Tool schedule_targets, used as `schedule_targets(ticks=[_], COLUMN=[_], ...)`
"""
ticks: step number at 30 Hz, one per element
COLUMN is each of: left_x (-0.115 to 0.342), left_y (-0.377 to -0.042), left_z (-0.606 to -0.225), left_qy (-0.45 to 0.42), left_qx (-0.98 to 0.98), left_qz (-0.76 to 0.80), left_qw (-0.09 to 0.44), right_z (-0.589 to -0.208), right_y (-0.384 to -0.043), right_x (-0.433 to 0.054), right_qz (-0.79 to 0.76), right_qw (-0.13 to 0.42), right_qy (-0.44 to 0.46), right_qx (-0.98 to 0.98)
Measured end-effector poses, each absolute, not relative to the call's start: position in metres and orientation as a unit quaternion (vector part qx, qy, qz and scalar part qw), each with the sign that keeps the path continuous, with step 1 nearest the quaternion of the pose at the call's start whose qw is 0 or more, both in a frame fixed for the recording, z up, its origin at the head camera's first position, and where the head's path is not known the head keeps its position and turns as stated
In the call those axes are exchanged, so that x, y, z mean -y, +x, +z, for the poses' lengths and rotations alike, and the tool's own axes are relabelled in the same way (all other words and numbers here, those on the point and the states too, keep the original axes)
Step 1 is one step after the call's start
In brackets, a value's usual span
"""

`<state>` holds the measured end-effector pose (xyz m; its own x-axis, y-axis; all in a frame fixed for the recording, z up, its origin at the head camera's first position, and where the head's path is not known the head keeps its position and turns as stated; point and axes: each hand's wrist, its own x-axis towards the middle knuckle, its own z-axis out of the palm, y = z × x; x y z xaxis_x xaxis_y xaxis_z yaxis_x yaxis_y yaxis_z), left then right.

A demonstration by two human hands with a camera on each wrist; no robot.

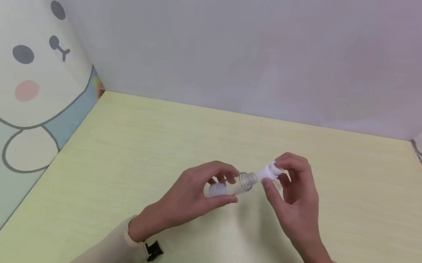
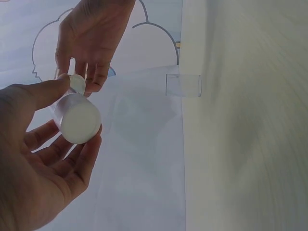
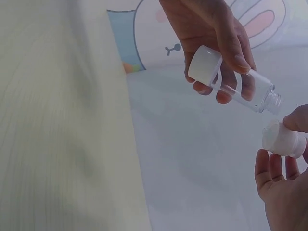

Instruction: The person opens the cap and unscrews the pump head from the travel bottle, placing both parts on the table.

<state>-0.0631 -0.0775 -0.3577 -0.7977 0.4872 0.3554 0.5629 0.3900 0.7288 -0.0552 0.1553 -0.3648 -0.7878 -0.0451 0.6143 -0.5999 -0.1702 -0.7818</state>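
My left hand (image 1: 201,188) grips a small clear bottle (image 3: 252,91) with a white base (image 3: 205,66). The bottle is tilted, its bare neck pointing up toward the right hand. Thumb and fingers of my right hand (image 1: 298,199) pinch a white bottle top (image 1: 269,172), its wide end facing the neck. A small gap separates the top and the neck in the right wrist view. In the left wrist view, the white base faces the camera and hides most of the bottle.
A clear, tube-like cover (image 2: 183,85) stands on the pale wooden table (image 1: 130,136), partly behind my right hand in the head view. A plain wall (image 1: 251,40) rises along the table's back edge, with cartoon-printed panels (image 1: 36,74) at the sides.
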Motion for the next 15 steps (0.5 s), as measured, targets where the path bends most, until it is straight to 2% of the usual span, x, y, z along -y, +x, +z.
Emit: schedule_targets(ticks=[15], left_x=[0.081], left_y=[-0.064], left_z=[-0.353], left_qy=[-0.317], left_qx=[0.828], left_qz=[-0.459], left_qw=[0.058], right_z=[-0.377], right_y=[-0.059], right_x=[-0.156], right_qz=[0.581], right_qw=[0.176], right_qy=[0.186], right_qx=[0.773])
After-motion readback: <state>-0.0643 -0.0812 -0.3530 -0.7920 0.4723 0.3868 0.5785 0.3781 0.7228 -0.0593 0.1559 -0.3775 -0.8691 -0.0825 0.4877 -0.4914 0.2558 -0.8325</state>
